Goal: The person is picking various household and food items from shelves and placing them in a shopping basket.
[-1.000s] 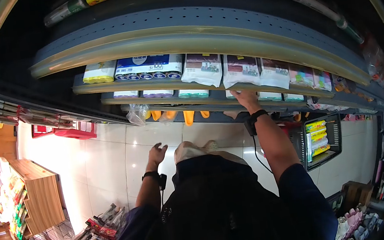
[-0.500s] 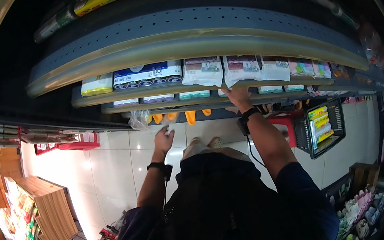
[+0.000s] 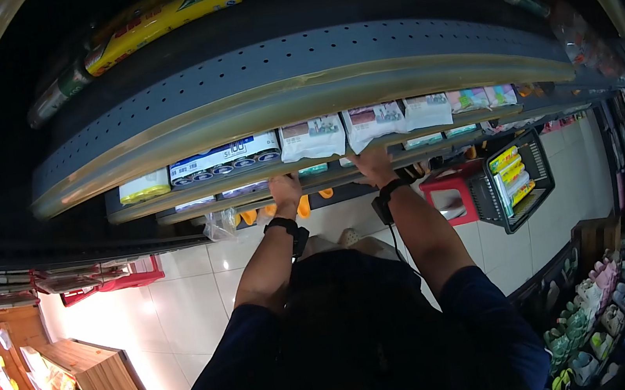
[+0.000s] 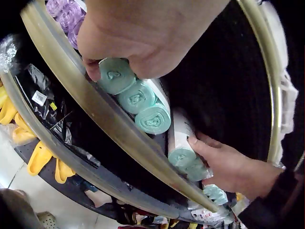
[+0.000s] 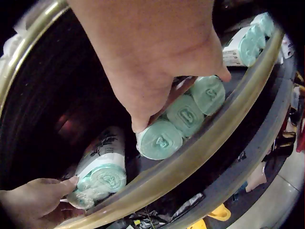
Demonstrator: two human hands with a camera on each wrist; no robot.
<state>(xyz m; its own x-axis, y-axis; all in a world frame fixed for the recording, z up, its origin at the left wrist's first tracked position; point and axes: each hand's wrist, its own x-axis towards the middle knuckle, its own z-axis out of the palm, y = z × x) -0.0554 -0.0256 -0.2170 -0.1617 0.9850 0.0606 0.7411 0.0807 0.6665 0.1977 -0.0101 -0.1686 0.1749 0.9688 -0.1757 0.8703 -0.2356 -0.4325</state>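
On a lower shelf, my left hand (image 3: 286,188) grips the end of a pack of mint-green garbage bag rolls (image 4: 137,98), its fingertips curled at the outermost roll. To its right, my right hand (image 3: 373,165) spans a second pack of green garbage bag rolls (image 5: 185,115), thumb at one end and fingers at the other. Both packs lie with their spiral roll ends facing the shelf's front lip (image 4: 107,117). A gap of bare shelf separates them. Purple rolls (image 4: 66,18) sit beyond my left hand.
White-wrapped packs (image 3: 313,140) and a blue-white roll pack (image 3: 225,159) line the shelf above, under a deep overhanging shelf (image 3: 299,90). Yellow slippers (image 4: 40,158) hang below. A black basket (image 3: 543,180) with yellow rolls stands at the right by a red stool (image 3: 438,188).
My left hand has risen from over the floor to the shelf and now grips a green roll pack. My right hand stays at the shelf, while the head view has shifted.
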